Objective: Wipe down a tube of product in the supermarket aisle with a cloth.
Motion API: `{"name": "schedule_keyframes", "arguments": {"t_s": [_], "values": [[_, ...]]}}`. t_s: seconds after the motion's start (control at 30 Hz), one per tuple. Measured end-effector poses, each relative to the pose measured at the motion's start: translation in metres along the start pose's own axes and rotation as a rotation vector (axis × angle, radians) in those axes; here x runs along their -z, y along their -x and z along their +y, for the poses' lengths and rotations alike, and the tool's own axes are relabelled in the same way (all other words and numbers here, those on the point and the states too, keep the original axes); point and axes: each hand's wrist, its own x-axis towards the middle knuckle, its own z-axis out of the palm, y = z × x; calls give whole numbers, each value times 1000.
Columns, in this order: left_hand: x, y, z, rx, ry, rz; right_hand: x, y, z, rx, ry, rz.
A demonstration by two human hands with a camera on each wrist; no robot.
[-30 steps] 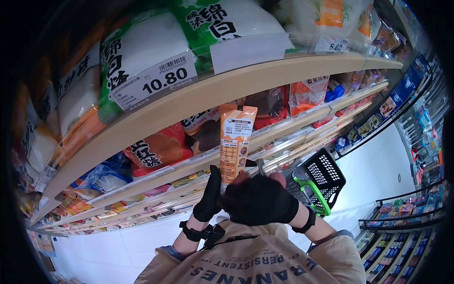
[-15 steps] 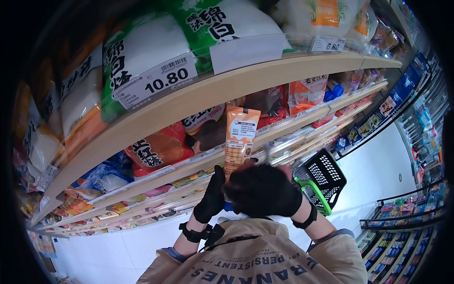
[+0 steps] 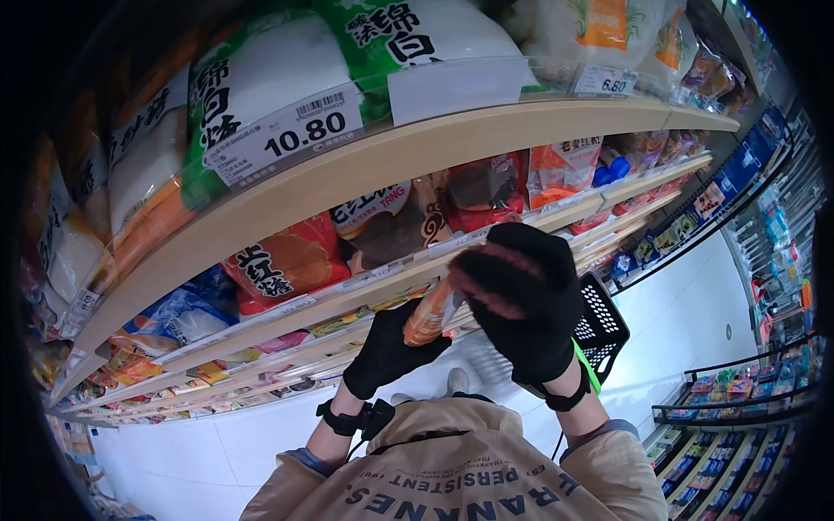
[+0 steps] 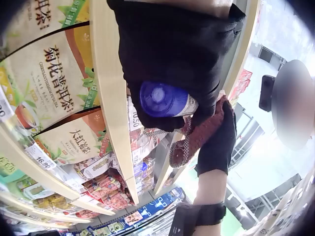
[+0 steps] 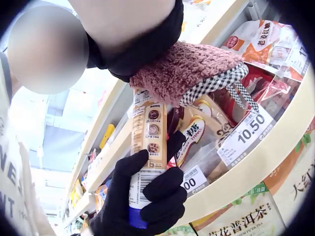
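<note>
Wiping, apparently, orange tube in front of shelf | left hand: fingers wrapped round its capped end | right hand: now nearer shelf, fingers curled on pink cloth | wipe likely reaches tube's top

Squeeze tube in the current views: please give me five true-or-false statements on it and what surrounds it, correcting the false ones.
1. The left grip holds the orange squeeze tube. True.
2. The tube's cap is red. False: it is blue.
3. Fluffy pink fabric with checked trim shows at the right grip. True.
4. The perforated basket is white. False: it is black.
5. The large price label in the head view reads 10.80. True.
</note>
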Motion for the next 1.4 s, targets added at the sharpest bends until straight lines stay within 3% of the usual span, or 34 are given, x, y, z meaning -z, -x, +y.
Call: {"name": "schedule_keyframes", "arguments": {"t_s": [0.1,0.17,0.2,0.27,0.33,0.37,0.5,0.6,0.67,0.7,0.77,0.83,0.93,1.0,1.03,1.1,1.17,1.23,1.27,1.3,1.37,1.4], "values": [[4,6,-1,97,6,-72,-1,-6,-6,67,-2,23],[8,9,0,377,265,-167,-5,-10,2,49,109,28],[8,9,2,379,264,-160,-10,-11,7,47,114,72],[7,8,6,476,773,-85,-11,-10,4,99,165,-1],[4,9,5,460,684,-81,-13,-9,-6,225,175,-100],[2,11,4,446,594,-82,-19,-4,-12,67,80,-83],[2,13,4,446,691,-97,-15,-13,-3,59,179,-78],[-1,9,5,485,606,-38,-21,-7,11,-190,-15,-8],[-9,5,6,218,-139,194,-25,2,13,-330,-225,2],[-12,3,7,221,-138,195,-30,9,14,-385,-349,-5],[-14,1,12,64,-539,367,-39,14,12,-500,-456,-3],[-9,-1,21,161,-569,248,-41,13,10,-791,-609,-117],[-13,-2,21,130,-490,261,-43,13,19,-814,-664,-126],[-17,4,16,338,85,120,-44,12,22,-834,-722,-156],[-17,9,6,339,83,123,-44,11,23,-859,-798,-171],[-11,17,-9,544,812,-182,-44,9,26,-881,-873,-186],[-11,18,-5,581,833,-137,-44,7,30,-842,-831,-219],[-7,10,5,505,998,-154,-38,6,36,-522,-443,-90],[-8,9,8,463,1007,-84,-40,11,48,-262,-217,-15],[-8,8,11,463,1008,-81,-33,1,36,-650,-582,99],[-8,6,15,552,1092,69,-24,-3,25,-564,-406,194],[-11,7,10,576,1017,91,-25,-6,23,-352,-306,168]]}}
